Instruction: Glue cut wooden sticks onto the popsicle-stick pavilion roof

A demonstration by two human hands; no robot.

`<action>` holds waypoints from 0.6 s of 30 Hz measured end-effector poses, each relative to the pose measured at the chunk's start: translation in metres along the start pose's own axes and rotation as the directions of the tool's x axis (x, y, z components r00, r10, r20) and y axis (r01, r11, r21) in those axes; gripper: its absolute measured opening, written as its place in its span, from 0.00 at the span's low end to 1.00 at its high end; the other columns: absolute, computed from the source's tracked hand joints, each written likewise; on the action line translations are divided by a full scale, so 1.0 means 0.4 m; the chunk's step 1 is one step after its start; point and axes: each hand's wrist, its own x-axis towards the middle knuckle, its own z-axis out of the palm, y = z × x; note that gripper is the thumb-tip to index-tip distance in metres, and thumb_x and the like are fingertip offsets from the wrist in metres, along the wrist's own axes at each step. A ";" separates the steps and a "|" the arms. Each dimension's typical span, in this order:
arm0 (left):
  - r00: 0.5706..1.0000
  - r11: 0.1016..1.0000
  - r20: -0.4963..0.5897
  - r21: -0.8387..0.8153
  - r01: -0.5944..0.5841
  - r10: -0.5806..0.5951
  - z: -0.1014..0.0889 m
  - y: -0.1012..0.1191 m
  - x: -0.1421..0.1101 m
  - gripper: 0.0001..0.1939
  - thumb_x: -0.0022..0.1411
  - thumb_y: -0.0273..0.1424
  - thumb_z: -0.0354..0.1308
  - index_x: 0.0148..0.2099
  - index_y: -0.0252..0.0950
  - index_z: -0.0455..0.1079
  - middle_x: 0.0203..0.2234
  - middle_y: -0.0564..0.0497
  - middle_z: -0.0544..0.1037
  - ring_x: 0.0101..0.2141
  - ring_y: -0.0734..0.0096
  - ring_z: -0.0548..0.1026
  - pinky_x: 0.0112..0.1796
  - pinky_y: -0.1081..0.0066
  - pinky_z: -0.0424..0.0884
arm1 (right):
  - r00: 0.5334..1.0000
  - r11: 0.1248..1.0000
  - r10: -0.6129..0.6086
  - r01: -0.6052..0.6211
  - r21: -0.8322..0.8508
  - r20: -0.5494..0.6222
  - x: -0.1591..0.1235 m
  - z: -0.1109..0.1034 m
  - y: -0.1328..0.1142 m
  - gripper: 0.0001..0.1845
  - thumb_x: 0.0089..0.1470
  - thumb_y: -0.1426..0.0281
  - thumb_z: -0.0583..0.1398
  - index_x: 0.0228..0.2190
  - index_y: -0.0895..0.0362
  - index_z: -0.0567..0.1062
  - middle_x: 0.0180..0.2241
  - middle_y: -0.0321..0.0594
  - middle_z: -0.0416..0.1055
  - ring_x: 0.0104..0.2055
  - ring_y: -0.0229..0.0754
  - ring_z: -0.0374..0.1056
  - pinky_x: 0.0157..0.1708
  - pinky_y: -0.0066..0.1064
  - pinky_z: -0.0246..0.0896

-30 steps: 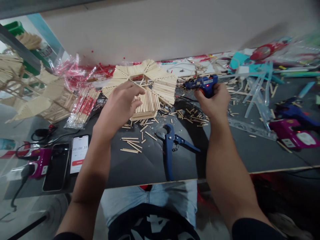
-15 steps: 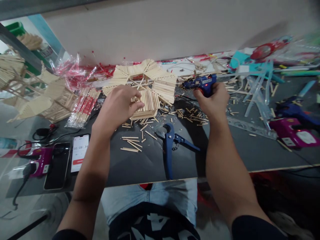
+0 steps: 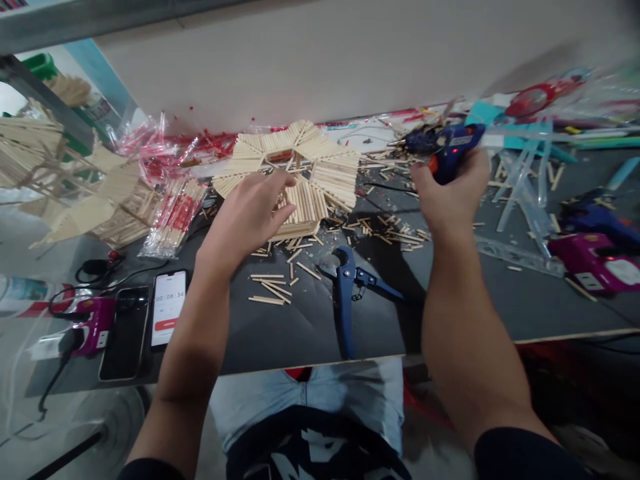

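Note:
My left hand (image 3: 250,210) rests at the left side of a model of thin wooden sticks (image 3: 335,173), its thumb and curled fingers bent over a slatted panel. Part of the panel is hidden behind the hand. My right hand (image 3: 453,190) grips a blue glue gun (image 3: 457,147) by its handle, above the table to the right of the model. The gun's nozzle points left, and a small red light glows on its body. A blue pipe cutter (image 3: 345,300) lies with its handles apart in front of the model, beside several loose sticks (image 3: 270,288).
Another stick model (image 3: 100,193) stands at the left, next to a plastic bag of sticks (image 3: 173,217). Two phones, one showing a timer (image 3: 169,307), lie near a purple power adapter (image 3: 95,325). Clear glue sticks (image 3: 527,167) and a second purple adapter (image 3: 593,263) are on the right.
My right hand has carried the glue gun to the right and up, away from the model. My left hand stays at the model, with thumb and forefinger somewhat farther apart. The view has shifted slightly.

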 end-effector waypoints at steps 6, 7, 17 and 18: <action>0.999 0.995 -0.038 -0.093 -0.024 0.021 -0.026 0.003 0.001 0.18 0.67 0.30 0.59 0.58 0.36 0.69 0.50 0.45 0.81 0.50 0.61 0.79 0.51 0.63 0.73 | 0.991 0.990 -0.108 0.100 0.100 0.084 0.040 -0.004 -0.105 0.12 0.46 0.66 0.63 0.34 0.53 0.67 0.34 0.39 0.68 0.36 0.41 0.65 0.42 0.41 0.66; 0.999 0.994 -0.043 -0.105 -0.027 0.022 -0.030 0.005 0.000 0.18 0.67 0.31 0.59 0.58 0.36 0.69 0.51 0.45 0.81 0.51 0.62 0.79 0.51 0.64 0.73 | 0.983 0.986 -0.135 0.120 0.117 0.128 0.052 -0.008 -0.128 0.13 0.45 0.66 0.64 0.34 0.54 0.68 0.35 0.40 0.70 0.38 0.42 0.67 0.43 0.42 0.67; 0.993 0.979 -0.117 -0.197 -0.054 0.031 -0.029 0.018 0.005 0.14 0.67 0.33 0.61 0.54 0.38 0.71 0.48 0.47 0.81 0.48 0.64 0.80 0.50 0.65 0.76 | 0.904 0.975 -0.221 0.202 0.089 0.366 0.083 -0.028 -0.249 0.17 0.36 0.71 0.70 0.32 0.55 0.75 0.30 0.34 0.68 0.33 0.39 0.61 0.39 0.37 0.64; 0.992 0.973 -0.121 -0.221 -0.064 0.038 -0.025 0.022 0.009 0.15 0.67 0.34 0.61 0.54 0.38 0.71 0.49 0.47 0.81 0.48 0.64 0.80 0.50 0.65 0.76 | 0.917 0.982 -0.186 0.173 0.069 0.353 0.081 -0.025 -0.254 0.16 0.36 0.72 0.70 0.31 0.55 0.74 0.29 0.33 0.67 0.32 0.38 0.61 0.37 0.35 0.63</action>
